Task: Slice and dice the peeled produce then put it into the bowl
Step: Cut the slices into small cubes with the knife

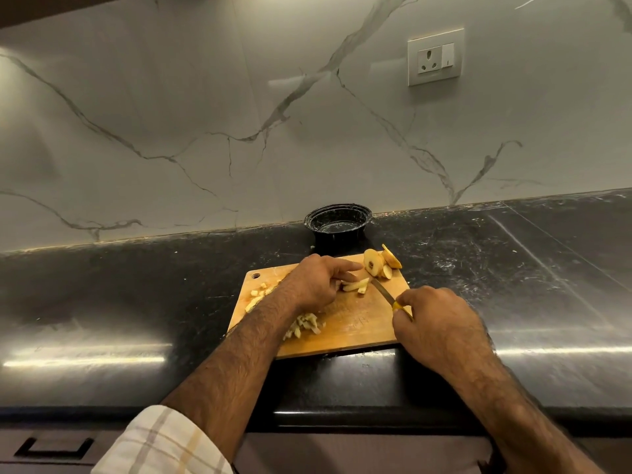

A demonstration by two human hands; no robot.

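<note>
Looking largest to smallest: black countertop (136, 302), then the wooden cutting board (355, 323) sitting on it, centre near, with the black bowl (338, 222) just beyond its far edge against the wall, no produce in it that I can see. On the board, uncut slices (381, 261) stacked at the far right corner, a pile of diced pieces (306, 325) near-left partly under my left forearm, more bits (258, 294) at the far left. Left hand (318, 282) rests fingers-down, curled over a small bundle of strips (357, 285) mid-board, pinning them. Right hand (437, 323) is closed round the yellow handle of the knife (383, 292), blade pointing far-left toward the strips. Key relation: strips lie just left of the blade tip, their long axis running roughly left-right, blade crossing it at an angle, so I judge the next cut is crosswise through the right ends, working toward the left fingertips. Right hand does the cutting; left is nearer the strips. Dicing roughly half done by my read; transfer to bowl not started.
</note>
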